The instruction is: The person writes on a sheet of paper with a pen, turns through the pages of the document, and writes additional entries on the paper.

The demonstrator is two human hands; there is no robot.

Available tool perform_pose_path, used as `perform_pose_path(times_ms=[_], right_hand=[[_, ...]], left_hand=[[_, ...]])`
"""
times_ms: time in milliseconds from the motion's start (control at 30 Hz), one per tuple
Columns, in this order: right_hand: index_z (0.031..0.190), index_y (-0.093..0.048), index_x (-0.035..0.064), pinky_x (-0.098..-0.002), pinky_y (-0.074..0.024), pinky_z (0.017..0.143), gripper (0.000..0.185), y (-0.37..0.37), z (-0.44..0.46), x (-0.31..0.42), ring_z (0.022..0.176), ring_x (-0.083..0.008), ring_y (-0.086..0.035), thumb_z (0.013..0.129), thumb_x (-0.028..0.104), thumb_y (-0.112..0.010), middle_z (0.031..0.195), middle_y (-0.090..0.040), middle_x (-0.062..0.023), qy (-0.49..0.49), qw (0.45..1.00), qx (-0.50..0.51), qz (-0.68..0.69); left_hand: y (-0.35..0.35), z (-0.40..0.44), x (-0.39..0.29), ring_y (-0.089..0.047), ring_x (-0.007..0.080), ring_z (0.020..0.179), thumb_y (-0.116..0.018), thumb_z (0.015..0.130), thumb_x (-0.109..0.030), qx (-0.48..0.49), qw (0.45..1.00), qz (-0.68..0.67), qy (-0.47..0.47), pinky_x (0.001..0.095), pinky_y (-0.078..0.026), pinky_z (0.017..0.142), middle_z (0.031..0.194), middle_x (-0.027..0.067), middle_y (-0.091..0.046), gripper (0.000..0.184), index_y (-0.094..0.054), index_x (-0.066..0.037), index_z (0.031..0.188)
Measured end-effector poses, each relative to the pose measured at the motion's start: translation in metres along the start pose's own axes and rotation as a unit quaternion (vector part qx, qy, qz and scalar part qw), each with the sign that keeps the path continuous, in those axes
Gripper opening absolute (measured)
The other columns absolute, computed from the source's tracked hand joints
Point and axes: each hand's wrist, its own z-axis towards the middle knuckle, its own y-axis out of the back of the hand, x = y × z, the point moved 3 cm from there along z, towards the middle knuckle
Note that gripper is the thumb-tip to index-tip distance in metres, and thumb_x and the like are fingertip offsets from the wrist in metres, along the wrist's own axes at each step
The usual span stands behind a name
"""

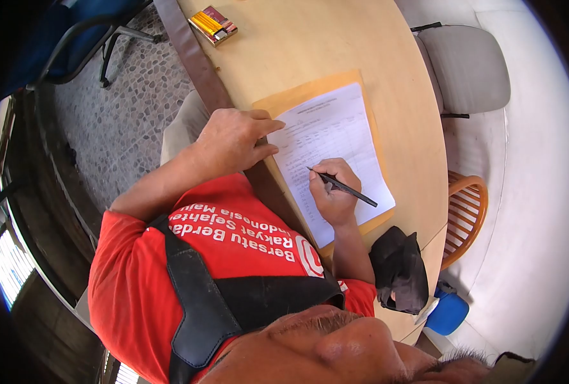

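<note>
A white printed sheet [323, 141] with a table of rows and some handwriting lies on a brown envelope [369, 105] on the wooden table. My right hand [334, 195] grips a black pen [348, 187], its tip at the sheet's surface near the middle rows. My left hand [238, 137] rests at the sheet's left edge. Its index finger and thumb are apart, with fingertips on the paper; the other fingers are partly hidden. The small print is too blurred to read.
A yellow lighter [209, 27] lies on a small dark red box [225, 24] at the table's far end. A crumpled black fabric item [400, 269] sits right of my right forearm. A grey chair [467, 67] and a wooden-slatted chair [467, 217] stand along the table's right side.
</note>
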Motion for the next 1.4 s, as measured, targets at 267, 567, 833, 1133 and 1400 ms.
perform_pose_path(times_ms=[267, 567, 833, 1133, 1400], right_hand=[[0.090, -0.069, -0.0008, -0.0275, -0.0527, 0.059, 0.013, -0.002, -0.006, -0.009, 0.072, -0.0170, -0.067, 0.081, -0.006, -0.076, 0.087, -0.070, -0.0131, -0.012, 1.000, -0.012, 0.005], [0.090, -0.067, -0.0009, -0.0274, -0.0531, 0.058, 0.016, 0.002, -0.007, -0.008, 0.068, -0.0180, -0.066, 0.079, -0.007, -0.077, 0.086, -0.070, -0.0141, 0.005, 1.000, -0.015, -0.023], [0.089, -0.067, -0.0011, -0.0287, -0.0547, 0.059, 0.016, 0.002, -0.004, -0.007, 0.068, -0.0184, -0.068, 0.078, -0.006, -0.078, 0.085, -0.070, -0.0137, 0.022, 0.999, -0.007, -0.031], [0.086, -0.068, 0.0001, -0.0308, -0.0561, 0.063, 0.015, 0.001, -0.007, -0.011, 0.070, -0.0222, -0.070, 0.077, -0.004, -0.079, 0.083, -0.071, -0.0139, 0.005, 0.999, -0.009, -0.050], [0.085, -0.067, 0.0008, -0.0319, -0.0552, 0.063, 0.014, 0.000, -0.004, -0.009, 0.070, -0.0231, -0.069, 0.076, -0.004, -0.077, 0.082, -0.070, -0.0133, 0.021, 0.999, -0.003, -0.034]], left_hand=[[-0.006, 0.001, -0.002, -0.071, 0.0326, 0.076, -0.083, 0.080, -0.019, -0.035, 0.999, 0.024, -0.002, 0.0423, -0.057, 0.067, 0.091, 0.0095, -0.073, 0.032, -0.078, -0.011, 0.110], [-0.007, 0.000, -0.004, -0.072, 0.0312, 0.075, -0.083, 0.081, -0.022, -0.042, 0.998, 0.042, 0.002, 0.0413, -0.057, 0.066, 0.091, 0.0077, -0.073, 0.031, -0.078, -0.010, 0.109], [-0.015, -0.003, -0.002, -0.072, 0.0314, 0.073, -0.083, 0.081, -0.023, -0.082, 0.995, 0.061, -0.007, 0.0416, -0.058, 0.062, 0.089, 0.0076, -0.072, 0.029, -0.077, -0.011, 0.107], [-0.017, -0.003, -0.001, -0.071, 0.0304, 0.071, -0.083, 0.082, -0.019, -0.088, 0.994, 0.058, -0.020, 0.0409, -0.057, 0.061, 0.086, 0.0073, -0.071, 0.026, -0.077, -0.011, 0.105], [-0.013, 0.000, 0.000, -0.070, 0.0296, 0.069, -0.083, 0.082, -0.018, -0.106, 0.992, 0.037, -0.049, 0.0400, -0.057, 0.061, 0.084, 0.0079, -0.070, 0.021, -0.077, -0.008, 0.099]])
